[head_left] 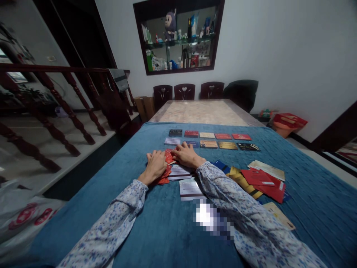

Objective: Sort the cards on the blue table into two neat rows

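Note:
My left hand [156, 165] is closed, its curled fingers at the left edge of a small pile of red cards [169, 158]. From the right, my right hand [187, 154] reaches over with bent fingers gripping the upper part of the same red cards. More red cards [164, 181] lie loosely below my left hand, partly covered by it. White cards with a dark stripe [180, 172] are fanned out under my right wrist, and another white card [191, 190] lies nearer to me. My fingertips partly hide a blue card [193, 144] just beyond.
Two rows of cards, including a gold card [228, 145] and a black card [249, 147], lie beyond my hands. To the right are scattered red cards [263, 180] and a cream card [279, 216]. A blue cloth [125, 208] covers the table's near part. Chairs [184, 91] stand behind.

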Tool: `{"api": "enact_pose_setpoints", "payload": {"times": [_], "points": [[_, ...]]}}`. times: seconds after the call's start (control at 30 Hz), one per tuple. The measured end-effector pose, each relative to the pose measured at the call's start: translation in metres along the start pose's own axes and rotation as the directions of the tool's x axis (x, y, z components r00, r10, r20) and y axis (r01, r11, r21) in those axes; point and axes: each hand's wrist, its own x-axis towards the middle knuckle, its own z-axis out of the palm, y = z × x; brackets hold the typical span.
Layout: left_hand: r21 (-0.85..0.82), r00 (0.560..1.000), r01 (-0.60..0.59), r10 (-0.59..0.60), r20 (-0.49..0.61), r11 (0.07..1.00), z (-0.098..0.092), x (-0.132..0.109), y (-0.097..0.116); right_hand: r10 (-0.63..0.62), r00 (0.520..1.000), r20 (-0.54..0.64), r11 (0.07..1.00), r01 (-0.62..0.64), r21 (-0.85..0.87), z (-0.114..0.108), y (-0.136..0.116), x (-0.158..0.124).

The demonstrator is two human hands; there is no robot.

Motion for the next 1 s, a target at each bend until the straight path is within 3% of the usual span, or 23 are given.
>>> {"api": "enact_pose_setpoints", "payload": {"times": [0.63,1.0], "points": [[0.040,1.000,0.005,-0.006,0.026,0.999,-0.007,0.000,0.004,-0.036,0.995,0.096,0.999,0.032,0.037,-0.007,0.005,0.001],[0.007,1.000,-0.025,0.025,0.003,1.000,-0.010,0.001,0.005,-0.072,0.993,0.090,0.997,0.068,0.046,-0.015,0.007,-0.002]]}}
